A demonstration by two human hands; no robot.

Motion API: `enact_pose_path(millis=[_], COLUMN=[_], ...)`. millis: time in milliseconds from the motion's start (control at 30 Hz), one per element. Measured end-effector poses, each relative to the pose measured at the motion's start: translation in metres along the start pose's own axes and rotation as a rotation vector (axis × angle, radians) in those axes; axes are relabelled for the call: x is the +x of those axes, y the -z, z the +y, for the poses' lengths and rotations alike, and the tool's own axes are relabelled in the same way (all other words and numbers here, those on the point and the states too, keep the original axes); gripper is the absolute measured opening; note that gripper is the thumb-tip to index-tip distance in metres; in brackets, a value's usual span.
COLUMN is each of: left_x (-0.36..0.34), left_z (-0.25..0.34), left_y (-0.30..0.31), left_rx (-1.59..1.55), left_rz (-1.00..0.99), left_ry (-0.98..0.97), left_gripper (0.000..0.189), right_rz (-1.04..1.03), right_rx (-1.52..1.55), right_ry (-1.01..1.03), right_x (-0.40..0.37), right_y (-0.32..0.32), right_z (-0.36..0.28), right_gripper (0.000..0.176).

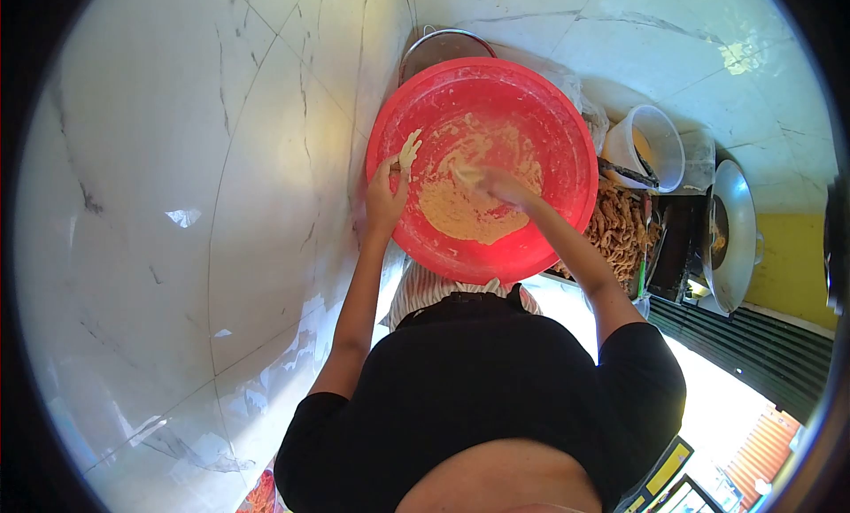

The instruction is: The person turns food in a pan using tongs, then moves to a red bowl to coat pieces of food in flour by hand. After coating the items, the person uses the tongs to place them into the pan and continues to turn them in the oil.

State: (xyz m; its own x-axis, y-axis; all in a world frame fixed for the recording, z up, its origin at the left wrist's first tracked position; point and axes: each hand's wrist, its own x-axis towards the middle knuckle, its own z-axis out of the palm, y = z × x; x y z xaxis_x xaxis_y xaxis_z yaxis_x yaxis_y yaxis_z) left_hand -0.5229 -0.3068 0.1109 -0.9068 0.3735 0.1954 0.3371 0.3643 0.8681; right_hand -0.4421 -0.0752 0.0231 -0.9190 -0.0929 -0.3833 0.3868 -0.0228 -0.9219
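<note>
A wide red basin sits in front of my waist, with a spread of yellowish flour over its bottom and streaks up its wall. My left hand is at the basin's left rim, its fingers closed around a pale, flour-coated piece with lobed ends that point away from me. Over the flour, near the basin's middle, my right hand is smeared by motion. Its fingertips blend with a whitish streak there, and I cannot tell what they hold.
Right of the basin lies a heap of brown fried strips. Behind it stands a clear plastic tub with a dark handle across it. A large metal wok is tilted farther right. A tiled wall rises close on the left.
</note>
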Motion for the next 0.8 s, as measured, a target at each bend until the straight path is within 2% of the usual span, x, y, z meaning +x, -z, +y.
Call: enact_pose_path(millis=[33,100,133,200,233,300,367,400,467,500,567,600,667,700,767,800], left_x=[0.000,0.001,0.001,0.000,0.000,0.000,0.000,0.000,0.000,0.000,-0.001,-0.001,-0.002,-0.002,-0.002,-0.002], left_z=[-0.001,-0.006,-0.006,-0.007,-0.005,-0.001,-0.002,-0.004,-0.008,-0.010,-0.009,-0.008,-0.007,-0.007,-0.006,-0.005], left_y=[-0.001,-0.002,-0.003,-0.004,-0.003,-0.002,-0.003,-0.004,-0.005,-0.005,-0.005,-0.005,-0.004,-0.003,-0.002,-0.003], left_rx=[0.000,-0.059,-0.061,-0.007,-0.009,-0.010,0.006,0.024,0.021,0.020,0.036,0.052,0.022,-0.006,-0.005,-0.005], left_rz=[-0.002,-0.005,-0.009,0.015,0.011,0.019,0.023,0.032,0.031,0.033,0.038,0.042,0.027,0.011,0.016,0.020], left_ry=[-0.001,-0.006,-0.008,-0.023,-0.025,-0.021,-0.039,-0.059,-0.048,-0.038,-0.034,-0.031,-0.021,-0.011,-0.006,-0.003], left_gripper=[0.025,0.025,0.025,0.025,0.025,0.025,0.025,0.025,0.025,0.025,0.025,0.024,0.025,0.026,0.026,0.026], right_rz=[0.002,0.190,0.194,0.420,0.425,0.600,0.503,0.504,0.250,0.249,-0.106,-0.106,-0.223,-0.225,-0.434,-0.434], right_rx=[0.001,-0.223,-0.222,-0.130,-0.128,-1.030,-0.813,-0.814,-0.154,-0.155,0.244,0.244,-0.086,-0.087,-0.888,-0.888], right_ry=[0.000,0.084,0.084,-0.192,-0.193,0.366,0.466,0.466,0.516,0.516,0.187,0.187,0.065,0.065,0.297,0.299], right_x=[0.006,0.016,0.025,0.044,0.046,0.046,0.051,0.057,0.064,0.060,0.042,0.033,0.011,0.000,-0.022,-0.034], right_y=[0.011,0.029,0.030,0.022,0.010,-0.023,-0.045,-0.056,-0.074,-0.080,-0.094,-0.095,-0.087,-0.079,-0.060,-0.058], right_z=[0.010,0.024,0.032,0.046,0.050,0.060,0.060,0.058,0.055,0.050,0.037,0.032,0.029,0.030,0.034,0.040], right_gripper=[0.038,0.037,0.037,0.036,0.036,0.036,0.035,0.035,0.036,0.036,0.041,0.041,0.037,0.037,0.045,0.045])
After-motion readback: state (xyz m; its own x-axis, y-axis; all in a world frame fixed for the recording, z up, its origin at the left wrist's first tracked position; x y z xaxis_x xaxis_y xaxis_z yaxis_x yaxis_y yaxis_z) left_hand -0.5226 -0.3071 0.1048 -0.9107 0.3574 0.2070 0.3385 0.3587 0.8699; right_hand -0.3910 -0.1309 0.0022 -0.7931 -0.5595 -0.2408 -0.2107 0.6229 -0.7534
